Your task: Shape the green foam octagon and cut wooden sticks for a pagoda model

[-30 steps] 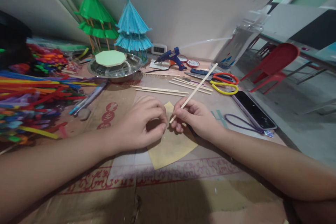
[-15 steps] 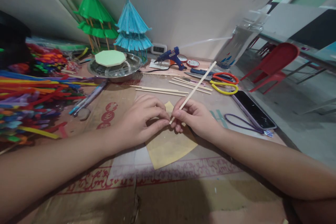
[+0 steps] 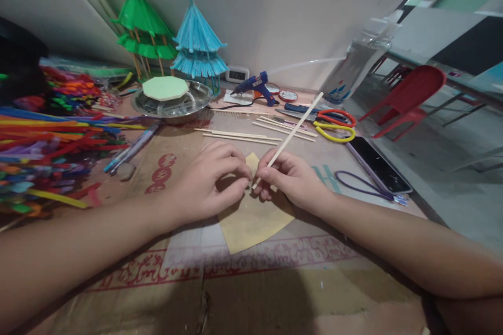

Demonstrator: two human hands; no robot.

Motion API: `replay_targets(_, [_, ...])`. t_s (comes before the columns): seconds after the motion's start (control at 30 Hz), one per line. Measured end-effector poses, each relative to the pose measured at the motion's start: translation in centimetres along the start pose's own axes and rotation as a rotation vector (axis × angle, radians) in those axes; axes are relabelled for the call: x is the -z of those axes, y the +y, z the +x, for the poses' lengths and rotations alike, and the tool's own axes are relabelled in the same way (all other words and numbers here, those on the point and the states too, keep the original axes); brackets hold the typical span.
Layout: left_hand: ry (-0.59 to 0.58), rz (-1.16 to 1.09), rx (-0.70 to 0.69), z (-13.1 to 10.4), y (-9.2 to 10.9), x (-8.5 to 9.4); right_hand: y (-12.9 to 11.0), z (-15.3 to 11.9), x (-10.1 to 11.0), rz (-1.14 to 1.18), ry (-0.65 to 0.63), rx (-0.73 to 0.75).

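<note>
My right hand (image 3: 288, 175) pinches a thin wooden stick (image 3: 293, 133) near its lower end; the stick slants up and away to the right. Close beside that end is my left hand (image 3: 214, 178), its fingers curled and thumb and index tips nearly together, with nothing visible in them and a small gap to the stick. Beneath both hands lies a yellow sheet (image 3: 255, 225) resembling sandpaper, partly covered by them. Several more wooden sticks (image 3: 241, 136) rest on the cardboard just beyond my hands.
Scissors (image 3: 334, 125), a phone (image 3: 379, 165) and a blue glue gun (image 3: 255, 86) lie behind and right. A metal bowl (image 3: 200, 99) holds a pale green disc. Green (image 3: 143, 21) and blue (image 3: 198, 36) roofed models stand behind. Colourful pipe cleaners (image 3: 51, 136) are heaped left.
My left fingertips have drawn slightly left, away from the stick's lower end. The stick stays in my right hand, shifted very slightly.
</note>
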State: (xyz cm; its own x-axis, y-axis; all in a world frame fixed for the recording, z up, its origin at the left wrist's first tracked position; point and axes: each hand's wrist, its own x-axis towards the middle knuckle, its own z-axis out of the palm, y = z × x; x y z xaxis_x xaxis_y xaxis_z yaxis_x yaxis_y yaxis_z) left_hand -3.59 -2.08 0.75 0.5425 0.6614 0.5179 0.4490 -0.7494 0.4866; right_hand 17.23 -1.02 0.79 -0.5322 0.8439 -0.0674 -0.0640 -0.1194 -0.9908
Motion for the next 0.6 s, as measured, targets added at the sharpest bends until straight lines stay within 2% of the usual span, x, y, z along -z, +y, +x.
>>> replay_targets(0.13, [-0.006, 0.011, -0.013, 0.0, 0.0, -0.2, 0.1, 0.0, 0.1, -0.006, -0.008, 0.030])
replay_targets(0.43, [-0.015, -0.009, -0.043, 0.0, 0.3, -0.1, 0.0, 0.0, -0.2, -0.087, -0.074, -0.008])
replay_targets(0.6, [0.106, -0.090, 0.034, -0.5, 0.1, 0.8, -0.6, -0.5, -0.5, -0.054, -0.010, -0.071])
